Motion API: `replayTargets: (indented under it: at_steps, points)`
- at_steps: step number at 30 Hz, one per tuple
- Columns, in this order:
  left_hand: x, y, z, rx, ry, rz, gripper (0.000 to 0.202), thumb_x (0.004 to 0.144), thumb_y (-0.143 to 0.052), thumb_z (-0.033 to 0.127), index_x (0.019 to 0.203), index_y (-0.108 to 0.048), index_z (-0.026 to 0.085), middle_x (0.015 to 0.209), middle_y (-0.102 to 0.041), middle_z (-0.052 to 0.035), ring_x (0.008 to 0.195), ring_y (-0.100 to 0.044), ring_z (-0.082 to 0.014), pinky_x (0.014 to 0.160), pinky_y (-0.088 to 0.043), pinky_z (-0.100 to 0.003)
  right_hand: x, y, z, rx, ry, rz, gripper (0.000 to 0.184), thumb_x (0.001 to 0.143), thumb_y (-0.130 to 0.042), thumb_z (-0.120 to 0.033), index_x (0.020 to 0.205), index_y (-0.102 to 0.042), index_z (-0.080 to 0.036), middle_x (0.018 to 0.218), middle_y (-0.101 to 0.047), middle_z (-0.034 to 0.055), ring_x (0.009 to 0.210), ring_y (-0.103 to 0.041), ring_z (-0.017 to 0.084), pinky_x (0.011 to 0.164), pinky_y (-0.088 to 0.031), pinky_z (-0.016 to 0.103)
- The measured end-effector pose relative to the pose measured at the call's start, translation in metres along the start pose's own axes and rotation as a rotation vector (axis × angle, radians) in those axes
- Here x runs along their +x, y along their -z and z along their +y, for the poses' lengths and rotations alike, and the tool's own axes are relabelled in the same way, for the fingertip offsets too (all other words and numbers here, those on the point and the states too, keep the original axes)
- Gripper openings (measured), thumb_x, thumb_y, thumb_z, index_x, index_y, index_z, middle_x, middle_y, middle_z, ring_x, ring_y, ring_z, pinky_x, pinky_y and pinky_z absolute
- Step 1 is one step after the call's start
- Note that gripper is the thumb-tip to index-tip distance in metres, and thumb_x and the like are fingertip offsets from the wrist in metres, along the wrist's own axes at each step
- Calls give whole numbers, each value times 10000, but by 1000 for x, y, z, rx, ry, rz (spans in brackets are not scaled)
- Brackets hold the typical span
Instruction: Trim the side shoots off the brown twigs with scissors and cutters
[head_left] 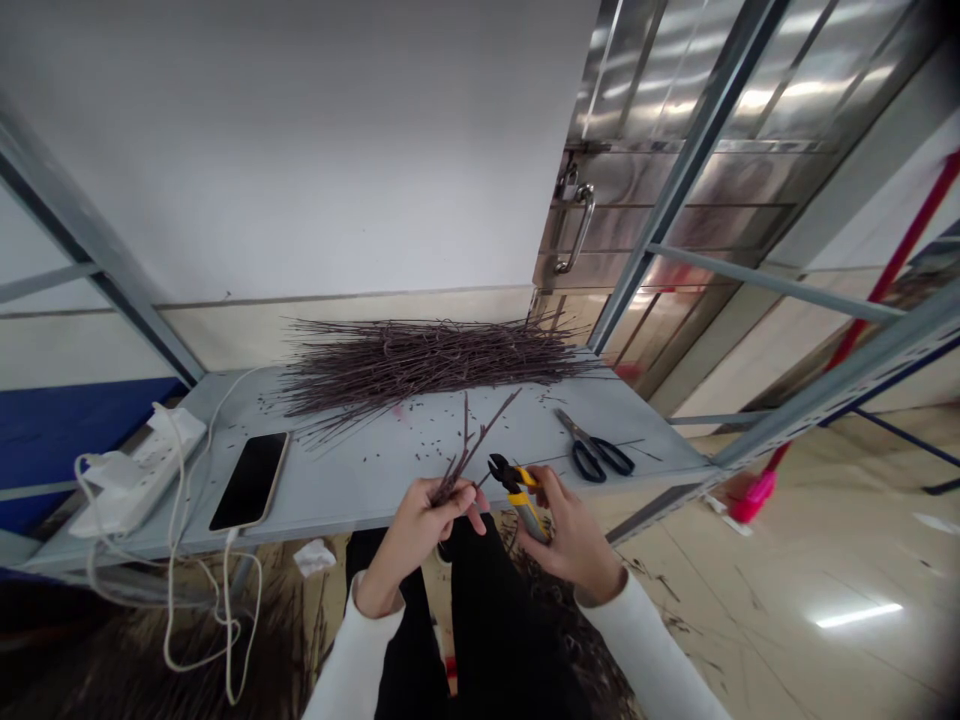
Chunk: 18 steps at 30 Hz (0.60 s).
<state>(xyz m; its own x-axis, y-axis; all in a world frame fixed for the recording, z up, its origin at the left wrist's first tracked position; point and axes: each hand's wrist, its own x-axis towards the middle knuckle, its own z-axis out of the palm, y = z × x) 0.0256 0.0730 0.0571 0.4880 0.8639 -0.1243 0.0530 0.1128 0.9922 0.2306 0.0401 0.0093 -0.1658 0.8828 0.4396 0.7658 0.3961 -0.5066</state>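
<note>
My left hand [427, 522] is closed around a few thin dark twigs [469, 447], whose forked tips point up and away over the shelf's front edge. In my right hand [574, 525] is a pair of diagonal cutters [523, 496] with yellow and grey handles. Their black jaws are parted close to the right side of the twigs, near a short side stem; whether they touch it I cannot tell. Behind both hands, a large heap of dark twigs [427, 360] lies along the back of the grey shelf [390, 480].
Black-handled scissors [592, 448] lie at the right of the shelf. A phone [250, 481] on a charging cable and a white power strip [142, 470] with loose cords occupy the left. Metal uprights [686, 170] flank the shelf. Twig scraps litter the floor [705, 580].
</note>
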Motion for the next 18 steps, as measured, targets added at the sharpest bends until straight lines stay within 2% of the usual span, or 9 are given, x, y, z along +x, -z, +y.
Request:
replayTargets:
  at_steps: [11, 18]
  points:
    - [-2, 1, -6, -21, -7, -30, 297, 846, -531, 380, 775, -663, 124, 589, -672, -37, 380, -261, -56, 385, -157, -230, -1, 2, 10, -86, 68, -5, 488, 675, -527, -202, 1141, -389, -157, 993, -563, 125, 917, -591, 271, 724, -515, 370]
    - [-3, 1, -2, -34, -15, -53, 284, 851, -540, 367, 787, -668, 122, 597, -679, -39, 374, -261, -49, 382, -154, -229, -3, 4, 15, -191, 132, 44, 538, 680, -559, -232, 1176, -379, -132, 1069, -554, 170, 1016, -548, 318, 843, -483, 450]
